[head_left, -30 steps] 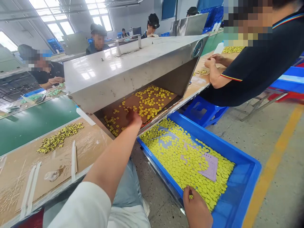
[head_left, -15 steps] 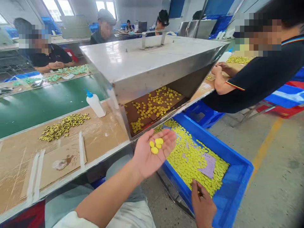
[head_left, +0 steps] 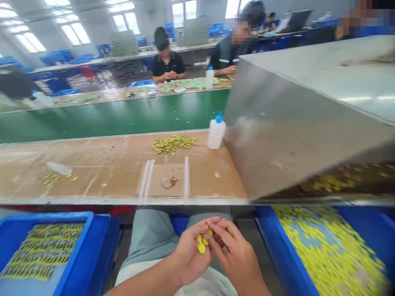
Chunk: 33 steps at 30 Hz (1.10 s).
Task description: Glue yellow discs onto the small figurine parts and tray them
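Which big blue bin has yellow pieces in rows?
The blue bin on the person's left: its pieces lie in neat rows. The blue bin on the right holds yellow discs spread in a loose jumble.

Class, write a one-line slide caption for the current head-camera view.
Left hand cupping yellow discs above the lap, right hand close against it, before a brown-topped workbench.

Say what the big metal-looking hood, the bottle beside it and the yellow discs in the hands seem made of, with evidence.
Hood: likely sheet metal, dull grey and smudged; light streaks reflect on top.
Bottle: probably plastic, from its milky-white, round-shouldered body and blue cap.
Yellow discs: perhaps plastic or foam; faces look smooth, evenly coloured, but this stays open.
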Available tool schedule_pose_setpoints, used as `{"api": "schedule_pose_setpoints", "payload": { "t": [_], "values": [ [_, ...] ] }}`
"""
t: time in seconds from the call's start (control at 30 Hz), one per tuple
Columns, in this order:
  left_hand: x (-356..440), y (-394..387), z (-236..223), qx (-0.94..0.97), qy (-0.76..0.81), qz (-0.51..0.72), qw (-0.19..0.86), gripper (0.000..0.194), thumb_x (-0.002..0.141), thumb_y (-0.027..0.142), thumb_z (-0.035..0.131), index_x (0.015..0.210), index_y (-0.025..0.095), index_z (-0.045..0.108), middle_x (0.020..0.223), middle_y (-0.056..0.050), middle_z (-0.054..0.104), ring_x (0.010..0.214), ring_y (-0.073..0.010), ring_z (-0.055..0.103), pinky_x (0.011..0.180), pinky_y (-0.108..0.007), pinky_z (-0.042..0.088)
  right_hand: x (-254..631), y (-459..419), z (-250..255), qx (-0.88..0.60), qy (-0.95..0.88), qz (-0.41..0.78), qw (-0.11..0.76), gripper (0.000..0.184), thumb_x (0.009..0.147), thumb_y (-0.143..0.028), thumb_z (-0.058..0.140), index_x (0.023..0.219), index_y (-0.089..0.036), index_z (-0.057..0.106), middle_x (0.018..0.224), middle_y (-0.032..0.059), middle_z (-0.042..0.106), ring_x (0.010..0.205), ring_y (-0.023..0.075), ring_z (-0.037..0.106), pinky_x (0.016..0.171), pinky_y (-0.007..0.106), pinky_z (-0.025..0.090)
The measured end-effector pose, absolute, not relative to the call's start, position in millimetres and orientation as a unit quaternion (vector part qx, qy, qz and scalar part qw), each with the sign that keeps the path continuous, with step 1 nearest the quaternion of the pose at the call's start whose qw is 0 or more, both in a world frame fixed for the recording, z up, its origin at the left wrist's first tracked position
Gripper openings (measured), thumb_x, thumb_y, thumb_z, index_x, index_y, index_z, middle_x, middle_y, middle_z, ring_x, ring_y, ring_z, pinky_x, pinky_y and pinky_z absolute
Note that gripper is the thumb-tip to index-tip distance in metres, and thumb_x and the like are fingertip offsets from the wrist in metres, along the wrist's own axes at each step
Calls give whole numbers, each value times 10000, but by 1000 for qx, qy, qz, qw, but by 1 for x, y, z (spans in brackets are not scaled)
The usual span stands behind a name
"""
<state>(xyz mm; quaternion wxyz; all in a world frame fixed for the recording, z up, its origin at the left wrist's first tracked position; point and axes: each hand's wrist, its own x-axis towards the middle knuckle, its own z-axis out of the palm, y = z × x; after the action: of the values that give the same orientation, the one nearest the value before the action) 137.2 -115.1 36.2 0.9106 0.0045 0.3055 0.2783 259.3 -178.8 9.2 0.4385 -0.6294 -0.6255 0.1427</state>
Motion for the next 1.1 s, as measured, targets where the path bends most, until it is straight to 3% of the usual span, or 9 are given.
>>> {"api": "schedule_pose_setpoints", "payload": {
  "t": [0.17,0.27,0.37,0.47,0.57,0.67,0.8,0.97,1.1],
  "values": [
    [85,-96,9,-94,293,350,885,385,701,14,518,1044,14,692,849,-120,706,691,-124,654,613,-181,478,232,-121,-2,-533,-689,370,323,150,914,-301,624,991,-258,746,874,40,664,706,144,644,611,233,523],
    [65,-84,6,-99,298,382,869,455,629,-12,497,1035,-7,701,888,-160,712,703,-126,647,637,-181,487,219,-92,3,-493,-663,459,327,118,879,-320,678,893,-251,772,831,38,678,713,149,627,632,242,500],
    [51,-69,11,-55,335,409,847,428,607,-36,495,966,-7,726,929,-180,725,729,-137,661,737,-219,523,210,-69,10,-495,-597,510,372,153,820,-377,743,845,-231,780,764,32,667,599,122,565,538,228,448],
    [43,-55,18,-9,368,428,826,301,721,3,530,934,9,743,935,-163,730,783,-155,672,821,-269,541,203,-54,12,-500,-566,520,398,158,810,-379,753,831,-224,778,778,38,681,585,119,571,499,221,436],
    [37,-42,23,19,383,433,816,220,834,104,591,960,22,751,958,-154,728,827,-158,668,871,-296,539,199,-46,12,-504,-621,435,414,96,863,-297,701,883,-244,778,811,40,701,689,144,645,600,235,508],
    [33,-32,23,26,386,403,829,211,779,49,634,947,46,762,928,-135,728,815,-145,662,871,-282,530,198,-41,14,-491,-668,379,412,118,879,-228,676,920,-263,781,852,37,736,769,154,692,710,246,550],
    [29,-29,19,44,377,380,844,326,673,-14,607,942,68,772,945,-126,720,821,-146,647,784,-254,518,199,-35,19,-520,-582,471,411,68,812,-285,755,859,-255,794,825,37,765,706,155,702,616,226,554],
    [27,-33,17,106,391,408,818,278,722,152,751,994,108,788,764,-55,662,586,-53,474,566,-188,398,196,-32,22,-529,-401,626,409,261,713,-380,836,867,-184,759,659,20,714,492,96,582,407,174,446],
    [28,-36,14,161,375,428,806,313,697,268,841,993,173,802,873,-56,649,625,-58,465,567,-195,382,192,-29,21,-517,-305,687,409,464,607,-396,902,890,-191,597,622,-10,689,423,79,507,311,142,340]
  ]
}}
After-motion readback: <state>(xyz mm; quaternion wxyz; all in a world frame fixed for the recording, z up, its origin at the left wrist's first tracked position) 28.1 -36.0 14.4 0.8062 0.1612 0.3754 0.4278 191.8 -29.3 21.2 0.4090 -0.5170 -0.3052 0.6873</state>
